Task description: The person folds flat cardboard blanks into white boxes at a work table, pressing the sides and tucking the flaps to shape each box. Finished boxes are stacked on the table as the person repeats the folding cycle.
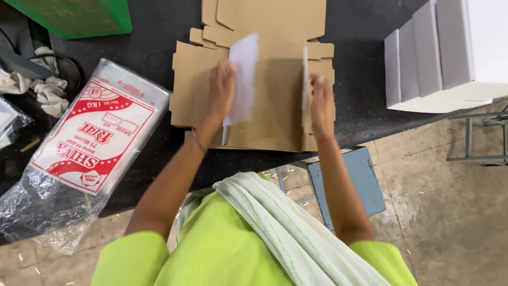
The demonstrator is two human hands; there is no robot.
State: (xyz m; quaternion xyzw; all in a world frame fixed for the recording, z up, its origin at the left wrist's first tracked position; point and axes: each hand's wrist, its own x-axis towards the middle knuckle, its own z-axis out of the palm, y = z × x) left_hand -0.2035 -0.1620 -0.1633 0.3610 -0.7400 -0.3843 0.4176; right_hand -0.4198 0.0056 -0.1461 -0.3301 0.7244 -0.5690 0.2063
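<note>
A stack of flat brown cardboard box blanks lies on the black table in front of me. My left hand presses a side flap of the top blank upward, its white inner face showing. My right hand lifts the opposite flap, seen edge-on as a thin white strip. Both hands are blurred by motion. The brown middle panel lies flat between them.
A clear plastic bag with a red and white label lies at the left. White folded boxes stand at the right, a green crate at the top left, rags beside it. A blue stool stands below the table edge.
</note>
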